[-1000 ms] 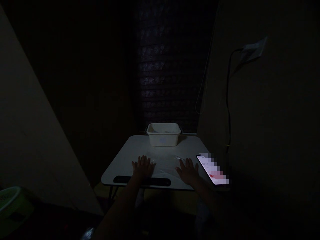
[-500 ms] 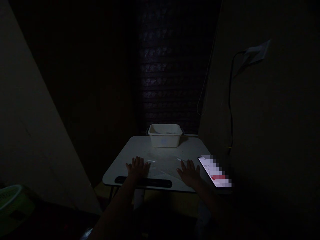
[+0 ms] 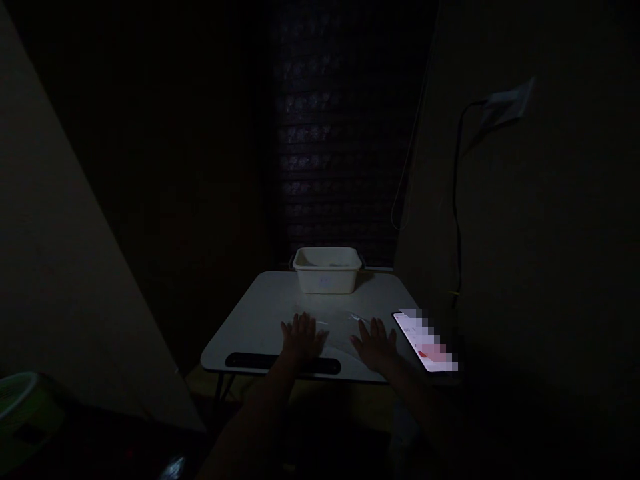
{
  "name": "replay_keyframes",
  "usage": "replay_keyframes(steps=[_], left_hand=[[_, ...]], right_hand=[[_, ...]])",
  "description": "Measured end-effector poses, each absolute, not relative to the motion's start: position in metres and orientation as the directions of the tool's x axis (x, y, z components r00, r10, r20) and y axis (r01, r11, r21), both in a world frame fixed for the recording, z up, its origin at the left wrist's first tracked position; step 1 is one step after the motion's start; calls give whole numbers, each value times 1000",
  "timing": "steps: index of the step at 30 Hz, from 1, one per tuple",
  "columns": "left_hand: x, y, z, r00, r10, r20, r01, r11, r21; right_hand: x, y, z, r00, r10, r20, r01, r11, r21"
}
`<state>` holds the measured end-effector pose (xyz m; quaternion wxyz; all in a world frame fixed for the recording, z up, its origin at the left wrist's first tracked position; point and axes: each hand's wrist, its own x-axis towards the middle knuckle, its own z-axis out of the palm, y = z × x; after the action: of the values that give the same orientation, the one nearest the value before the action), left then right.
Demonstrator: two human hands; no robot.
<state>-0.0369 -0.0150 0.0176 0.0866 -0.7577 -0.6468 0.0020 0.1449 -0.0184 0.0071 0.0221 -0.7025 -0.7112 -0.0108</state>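
Note:
A sheet of clear plastic film or a bag (image 3: pixel 343 337) lies flat on the small white table (image 3: pixel 245 327); which of the two it is I cannot tell in the dim light. On its left part my left hand (image 3: pixel 303 339) rests palm down, fingers spread. My right hand (image 3: pixel 376 344) is laid at its right side, also palm down with the fingers apart. Neither hand grips anything. Farther back on the table stands a white plastic tub (image 3: pixel 327 279), its contents hard to make out.
Right of my right hand lies a phone (image 3: pixel 423 340) with a lit screen. A black slot (image 3: pixel 245 361) runs along the table's near edge. On the right wall a cable (image 3: pixel 457 200) hangs from a socket. A green basket (image 3: pixel 30 413) sits at the lower left.
My left hand has slid to the right across the plastic, closer to my right hand. My right hand stays in about the same place; the view has shifted slightly.

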Motion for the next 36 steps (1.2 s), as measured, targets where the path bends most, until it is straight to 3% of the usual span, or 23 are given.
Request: replay_keyframes(steps=[20, 26, 36], left_hand=[[-77, -23, 28, 75, 992, 102, 989, -61, -132], [-85, -22, 21, 65, 981, 180, 985, -34, -170], [-88, -26, 33, 23, 994, 110, 989, -7, -150]], right_hand=[[146, -18, 8, -18, 999, 44, 1000, 18, 9], [146, -18, 6, -14, 999, 48, 1000, 13, 15], [145, -19, 10, -16, 1000, 7, 1000, 16, -6]])
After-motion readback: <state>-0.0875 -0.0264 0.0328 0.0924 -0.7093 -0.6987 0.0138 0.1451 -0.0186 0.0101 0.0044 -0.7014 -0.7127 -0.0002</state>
